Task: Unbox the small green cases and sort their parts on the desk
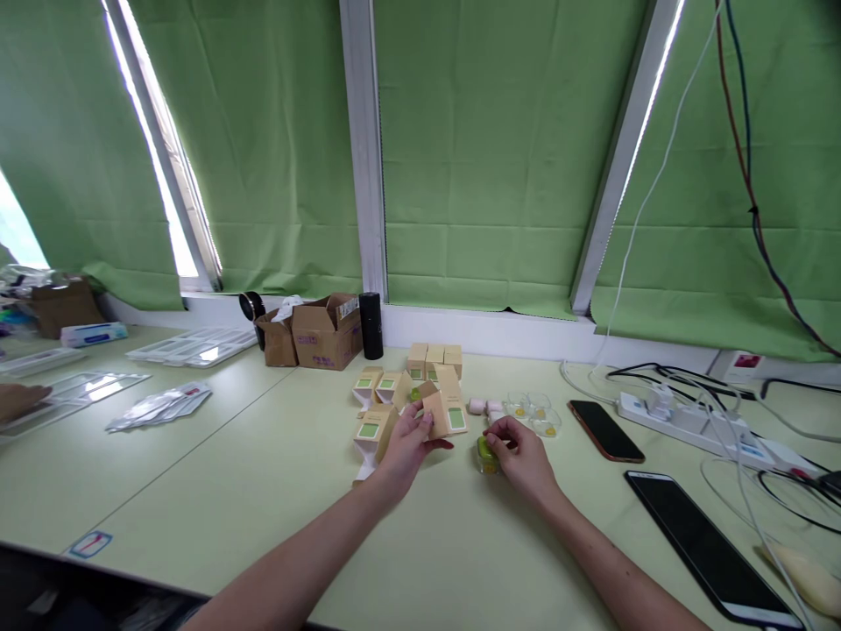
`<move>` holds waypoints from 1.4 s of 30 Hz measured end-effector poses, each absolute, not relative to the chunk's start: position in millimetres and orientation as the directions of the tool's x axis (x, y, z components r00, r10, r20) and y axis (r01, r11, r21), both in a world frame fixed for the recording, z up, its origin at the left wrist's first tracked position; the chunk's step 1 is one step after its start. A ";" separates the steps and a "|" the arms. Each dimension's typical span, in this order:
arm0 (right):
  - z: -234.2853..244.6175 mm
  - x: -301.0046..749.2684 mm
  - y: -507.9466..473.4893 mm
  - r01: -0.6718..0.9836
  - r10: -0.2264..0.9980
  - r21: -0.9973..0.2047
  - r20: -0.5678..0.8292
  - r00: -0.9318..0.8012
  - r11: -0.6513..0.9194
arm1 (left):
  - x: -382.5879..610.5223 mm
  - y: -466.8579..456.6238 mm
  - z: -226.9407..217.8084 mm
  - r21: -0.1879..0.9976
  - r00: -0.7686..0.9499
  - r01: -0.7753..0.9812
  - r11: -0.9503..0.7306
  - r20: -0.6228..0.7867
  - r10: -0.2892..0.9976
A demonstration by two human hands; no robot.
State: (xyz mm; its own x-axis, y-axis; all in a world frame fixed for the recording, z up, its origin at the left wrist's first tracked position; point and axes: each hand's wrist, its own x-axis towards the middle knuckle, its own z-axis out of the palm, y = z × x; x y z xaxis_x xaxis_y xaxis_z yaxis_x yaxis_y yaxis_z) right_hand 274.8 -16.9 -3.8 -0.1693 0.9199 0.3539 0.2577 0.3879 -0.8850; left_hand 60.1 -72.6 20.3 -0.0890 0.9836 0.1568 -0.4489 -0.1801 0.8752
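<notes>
1. The left hand (408, 443) was seen curled round a small carton (448, 414), tan with a green label, the thumb across its lower edge. The carton was held tilted, just above the bench (263, 456).
2. The right hand (522, 451) was seen with the fingertips pinched on a green jar (487, 456). The jar was standing on the bench, just right of the carton and apart from it.
3. Step in hand, judged: carton and jar were each gripped, one per hand, and were brought near each other. The jar was not yet in the carton. Whether the carton's flap was open could not be told.
4. Handling, judged: the jar looked small and smooth, so a firm fingertip pinch was called for. The carton looked thin, so a light grip was called for to avoid crushing it.
5. More tan cartons (434, 358) were grouped behind the hands, and another open carton (371, 431) was lying just left of the left hand.
6. Clear cups (535, 407) were set near the right hand, on its far side.
7. A phone (604, 431) and a larger dark screen (703, 543) were lying to the right, and a power strip (696, 421) with cables was beyond them.
8. A brown cardboard box (327, 331) and a black cylinder (371, 325) were standing at the back, under green curtains (486, 149).
</notes>
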 end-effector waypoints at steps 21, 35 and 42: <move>16.9 266.0 -40.6 0.175 0.847 -0.842 0.456 -0.272 0.510 | 74.0 -77.8 13.8 0.905 0.095 -0.424 -0.025 0.072 0.993; 17.7 265.9 -38.0 0.035 0.930 -0.933 0.354 -0.101 0.359 | 74.3 -85.7 14.8 0.922 0.211 -0.198 -0.333 0.372 0.904; 7.2 264.7 -33.7 0.107 0.916 -0.912 0.385 -0.109 0.396 | 75.4 -89.0 16.5 0.917 0.169 -0.131 -0.376 0.395 0.903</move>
State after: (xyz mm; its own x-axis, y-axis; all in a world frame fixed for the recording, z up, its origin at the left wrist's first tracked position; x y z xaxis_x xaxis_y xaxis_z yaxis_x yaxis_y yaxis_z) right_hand 264.7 -33.7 7.2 -0.1094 0.9164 0.3850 0.1071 0.3959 -0.9120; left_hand 75.4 -89.0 16.5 0.1688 0.9032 0.3947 -0.1313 -0.3762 0.9172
